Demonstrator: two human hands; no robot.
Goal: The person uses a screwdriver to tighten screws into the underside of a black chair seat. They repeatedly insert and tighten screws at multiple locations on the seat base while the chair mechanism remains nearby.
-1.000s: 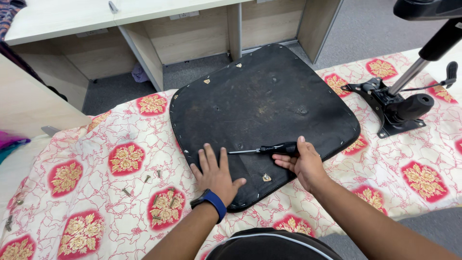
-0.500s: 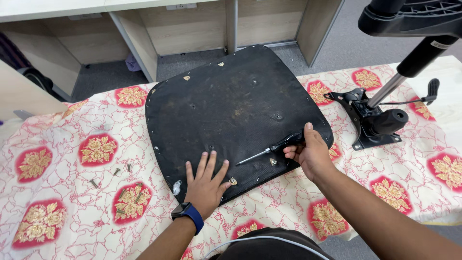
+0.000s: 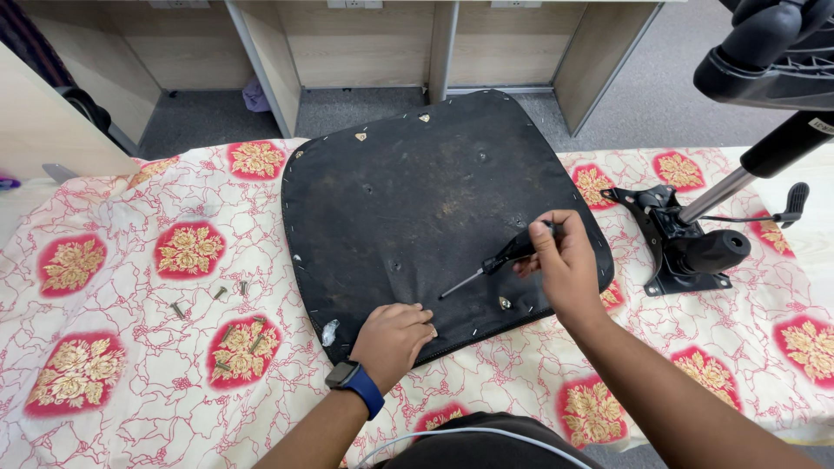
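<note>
Since the earlier frame, the fingers of the left hand (image 3: 395, 339) have been curled in. Loose screws (image 3: 228, 306) are seen on the floral cloth (image 3: 104, 295). That hand is rested, half closed and empty, on the black seat base (image 3: 417, 200). A screwdriver (image 3: 495, 260) is gripped by the right hand (image 3: 565, 265), tip down on the base.

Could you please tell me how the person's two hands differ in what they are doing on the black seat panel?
The right hand grips a screwdriver with its fingers curled around the handle, while the left hand holds nothing. The left hand rests knuckles-up at the near edge of the black seat panel, whereas the right hand is raised above it, farther right. The left wrist wears a blue-strapped watch; the right wrist is bare. Both work over the same panel.
</note>
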